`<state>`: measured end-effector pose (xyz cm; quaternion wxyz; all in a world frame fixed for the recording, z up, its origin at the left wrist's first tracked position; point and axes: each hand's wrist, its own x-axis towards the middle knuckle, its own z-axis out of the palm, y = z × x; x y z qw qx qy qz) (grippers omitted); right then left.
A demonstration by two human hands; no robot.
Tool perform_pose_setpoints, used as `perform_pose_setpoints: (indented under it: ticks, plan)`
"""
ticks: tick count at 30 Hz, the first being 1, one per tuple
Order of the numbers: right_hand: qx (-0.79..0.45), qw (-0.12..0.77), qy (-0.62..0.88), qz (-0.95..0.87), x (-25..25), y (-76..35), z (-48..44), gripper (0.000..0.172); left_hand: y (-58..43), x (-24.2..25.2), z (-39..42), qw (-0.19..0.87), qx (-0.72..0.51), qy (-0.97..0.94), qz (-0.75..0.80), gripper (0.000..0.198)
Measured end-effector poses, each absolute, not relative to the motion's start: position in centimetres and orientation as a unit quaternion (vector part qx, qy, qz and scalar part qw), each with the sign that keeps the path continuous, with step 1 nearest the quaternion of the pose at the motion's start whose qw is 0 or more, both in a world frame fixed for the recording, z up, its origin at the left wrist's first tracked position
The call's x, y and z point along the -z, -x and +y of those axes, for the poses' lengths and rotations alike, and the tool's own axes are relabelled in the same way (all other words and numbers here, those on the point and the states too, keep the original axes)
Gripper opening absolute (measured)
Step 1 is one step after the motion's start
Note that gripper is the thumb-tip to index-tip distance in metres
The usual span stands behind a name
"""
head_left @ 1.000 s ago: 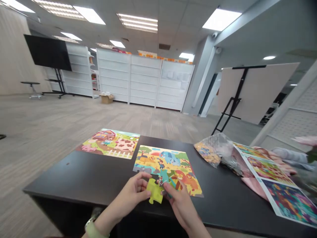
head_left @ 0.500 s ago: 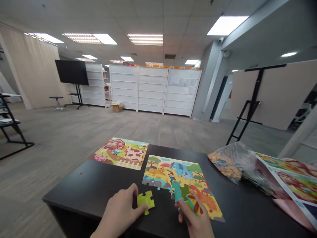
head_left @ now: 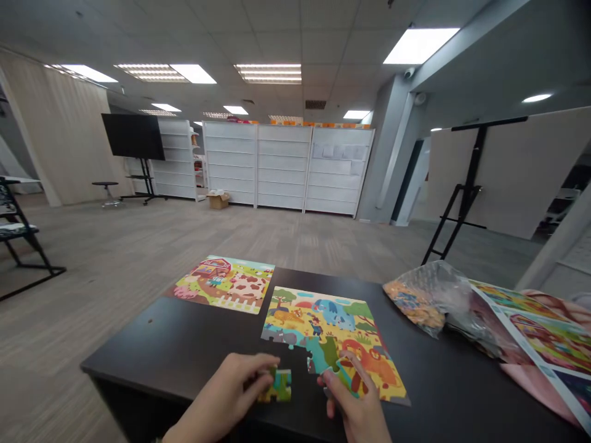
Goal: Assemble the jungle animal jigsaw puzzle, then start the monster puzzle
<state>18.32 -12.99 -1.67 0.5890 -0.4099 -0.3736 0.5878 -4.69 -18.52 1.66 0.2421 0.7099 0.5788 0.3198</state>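
My left hand (head_left: 237, 391) pinches a jigsaw piece (head_left: 282, 386) with green, blue and yellow on it, just above the table's front edge. To its right, my right hand (head_left: 357, 400) has thumb and fingers closed on a jigsaw section (head_left: 344, 373) in teal, green and reddish brown, at the lower edge of the animal puzzle (head_left: 295, 319). Whether that section is joined to the puzzle is hard to make out. The animal puzzle shows elephants, lions and a hippo, and its lower edge has a gap left of my right hand.
A farm puzzle (head_left: 240, 286) lies at the far left of the black table (head_left: 152, 351). On the right are a clear bag of loose pieces (head_left: 415, 301) and printed picture sheets (head_left: 530, 332). An easel (head_left: 468, 197) stands behind them.
The piece in my left hand showed plain yellow-green before and now shows a green, blue and yellow picture. My left hand has shifted slightly right; the right hand's section sits slightly lower and flatter.
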Motion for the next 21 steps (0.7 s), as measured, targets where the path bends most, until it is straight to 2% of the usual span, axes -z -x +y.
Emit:
perform_pose_setpoints:
  ticks: [3, 13, 18, 21]
  plan:
    - [-0.584, 0.585, 0.418, -0.378, 1.7, -18.4, -12.9, 0.070, 5.8, -0.9, -16.6, 0.237, -0.353, -0.651, 0.629, 0.034]
    - [-0.574, 0.585, 0.427, -0.382, 1.9, -18.4, -12.7, 0.072, 6.9, -0.7, -13.7, 0.249, -0.378, -0.654, 0.606, 0.023]
    - [-0.570, 0.595, 0.422, -0.379, 2.1, -18.1, -12.8, 0.073, 6.8, -0.2, -13.6, 0.299, -0.426, -0.622, 0.585, 0.039]
    - [-0.569, 0.622, 0.407, -0.351, 1.7, -18.3, -12.9, 0.073, 5.2, 0.6, -14.1, 0.364, -0.437, -0.604, 0.558, 0.051]
